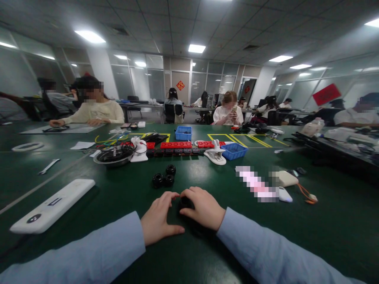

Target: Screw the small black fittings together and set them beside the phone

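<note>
both hands rest close together on the dark green worktop [124, 205], sleeves in pale blue. the left hand [158, 221] lies with its fingers curled loosely, thumb stretched toward the other hand, holding nothing i can make out. the right hand [204, 211] has its fingers bent down over a small black round part [185, 202], which sits between the two hands and is mostly covered; whether those fingers actually pinch it or just rest on it, i cannot tell.

just beyond the fingers sits a cluster of three black round parts [164, 176], touching one another and untouched by either hand. judging by that, one piece is in hand and three wait, so the work looks early or mid-way at most.

further out from the fingers runs a row of red and black power strips [177, 146], with a blue plastic basket [233, 151] to its right and a second blue basket [183, 133] behind. off to the left of the fingers lies a long white flat device [51, 205]. the room is an open office with ceiling lights, glass partitions, and other people seated at the far side.
</note>
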`<action>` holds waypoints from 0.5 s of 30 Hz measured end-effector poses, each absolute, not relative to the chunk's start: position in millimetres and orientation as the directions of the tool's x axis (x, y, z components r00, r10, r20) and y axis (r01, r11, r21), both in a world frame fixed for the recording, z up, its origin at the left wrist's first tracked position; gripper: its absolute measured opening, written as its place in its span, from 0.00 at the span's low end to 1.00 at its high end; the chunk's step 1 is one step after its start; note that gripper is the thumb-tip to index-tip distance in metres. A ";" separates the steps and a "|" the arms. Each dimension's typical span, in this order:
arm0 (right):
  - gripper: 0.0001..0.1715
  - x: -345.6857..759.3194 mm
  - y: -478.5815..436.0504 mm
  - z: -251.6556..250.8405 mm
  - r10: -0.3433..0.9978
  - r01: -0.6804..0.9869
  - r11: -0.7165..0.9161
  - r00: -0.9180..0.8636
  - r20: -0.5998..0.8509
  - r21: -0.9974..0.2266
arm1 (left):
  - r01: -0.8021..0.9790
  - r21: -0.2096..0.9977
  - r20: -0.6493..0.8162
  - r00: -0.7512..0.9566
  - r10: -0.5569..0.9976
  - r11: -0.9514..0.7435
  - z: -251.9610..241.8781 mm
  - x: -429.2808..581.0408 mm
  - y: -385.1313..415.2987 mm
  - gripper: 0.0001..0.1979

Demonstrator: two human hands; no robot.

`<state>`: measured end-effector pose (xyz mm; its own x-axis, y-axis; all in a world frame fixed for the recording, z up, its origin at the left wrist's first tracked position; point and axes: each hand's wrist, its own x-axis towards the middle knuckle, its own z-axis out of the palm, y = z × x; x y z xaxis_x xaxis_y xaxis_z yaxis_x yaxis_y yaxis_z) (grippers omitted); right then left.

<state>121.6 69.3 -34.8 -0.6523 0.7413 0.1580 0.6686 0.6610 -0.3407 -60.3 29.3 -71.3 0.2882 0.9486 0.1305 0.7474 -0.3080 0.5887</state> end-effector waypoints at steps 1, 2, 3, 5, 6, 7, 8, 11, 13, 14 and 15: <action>0.18 123.8 73.4 -35.8 0.757 0.683 0.645 -0.633 0.164 -0.344 | 0.750 0.590 0.128 0.280 0.952 -0.300 -72.4 -60.2 29.2 0.38; 0.18 126.0 77.2 -36.7 0.769 0.693 0.632 -0.617 0.168 -0.347 | 0.753 0.587 0.127 0.277 0.953 -0.297 -73.1 -60.1 29.0 0.38; 0.18 127.9 80.3 -37.6 0.778 0.701 0.621 -0.604 0.171 -0.351 | 0.755 0.583 0.130 0.276 0.952 -0.299 -73.5 -59.8 28.8 0.37; 0.18 130.5 84.1 -39.3 0.789 0.709 0.609 -0.588 0.177 -0.356 | 0.758 0.573 0.140 0.285 0.948 -0.313 -73.2 -59.2 28.4 0.35; 0.18 131.1 84.8 -40.1 0.792 0.711 0.605 -0.584 0.179 -0.357 | 0.757 0.568 0.144 0.295 0.945 -0.323 -72.8 -59.0 28.3 0.35; 0.18 131.4 85.1 -41.0 0.793 0.712 0.603 -0.581 0.180 -0.358 | 0.758 0.562 0.145 0.303 0.942 -0.331 -72.3 -58.8 28.2 0.35; 0.18 131.5 85.2 -41.9 0.795 0.714 0.601 -0.578 0.182 -0.358 | 0.759 0.557 0.145 0.310 0.940 -0.337 -71.9 -58.7 28.1 0.34; 0.18 131.6 86.4 -44.5 0.806 0.726 0.588 -0.562 0.186 -0.355 | 0.764 0.546 0.138 0.322 0.937 -0.343 -71.0 -58.7 28.2 0.34; 0.18 132.6 89.1 -45.7 0.819 0.740 0.572 -0.542 0.189 -0.355 | 0.767 0.538 0.140 0.327 0.935 -0.349 -70.9 -59.0 28.4 0.34; 0.17 133.6 90.9 -46.1 0.827 0.748 0.561 -0.530 0.189 -0.355 | 0.768 0.534 0.143 0.329 0.934 -0.352 -71.0 -59.1 28.4 0.34; 0.17 134.8 93.0 -46.3 0.835 0.756 0.549 -0.516 0.190 -0.356 | 0.770 0.530 0.144 0.331 0.933 -0.355 -71.0 -59.3 28.5 0.34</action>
<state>134.8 93.0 -46.3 -0.5164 0.8350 0.1898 0.7563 0.5487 -0.3562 -59.3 28.5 -71.0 0.3310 0.9325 0.1443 0.7699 -0.3553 0.5302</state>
